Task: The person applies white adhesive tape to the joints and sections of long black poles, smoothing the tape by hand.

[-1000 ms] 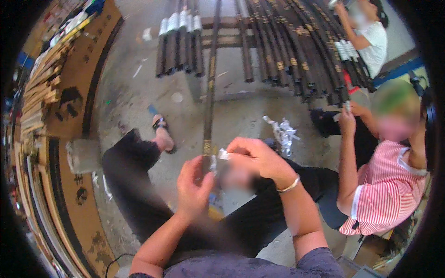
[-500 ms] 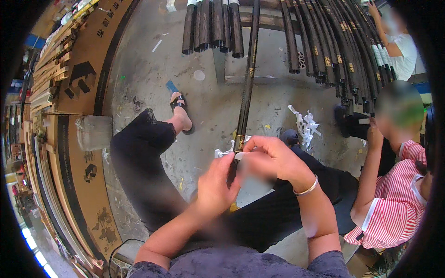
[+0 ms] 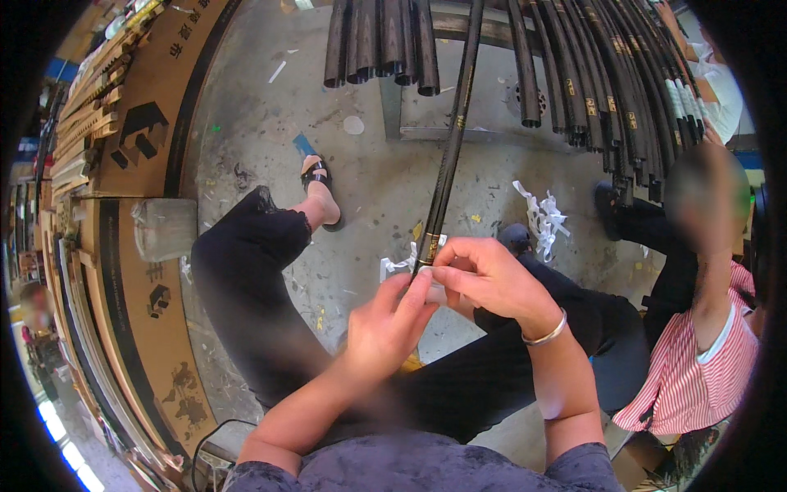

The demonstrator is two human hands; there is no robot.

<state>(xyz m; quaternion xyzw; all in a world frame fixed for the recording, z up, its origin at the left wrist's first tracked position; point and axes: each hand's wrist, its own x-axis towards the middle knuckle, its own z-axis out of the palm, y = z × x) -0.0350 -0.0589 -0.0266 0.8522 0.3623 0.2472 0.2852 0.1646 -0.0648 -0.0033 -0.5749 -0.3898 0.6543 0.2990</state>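
Note:
A long black rod (image 3: 452,139) runs from the rack at the top down to my lap. My left hand (image 3: 385,324) grips its lower end from below. My right hand (image 3: 484,279) pinches a strip of white tape (image 3: 402,264) against the rod just above the left hand; the loose end of the tape hangs off to the left. A metal bracelet sits on my right wrist. The rod's tip is hidden between my hands.
Many black rods (image 3: 590,74) lie on a rack above. A person in a red striped shirt (image 3: 697,369) sits at the right. Crumpled white tape scraps (image 3: 541,215) lie on the concrete floor. Cardboard boxes (image 3: 139,164) line the left side.
My view has tilted down and the rod now leans to the right. Both hands stay together on its lower end, working the white tape.

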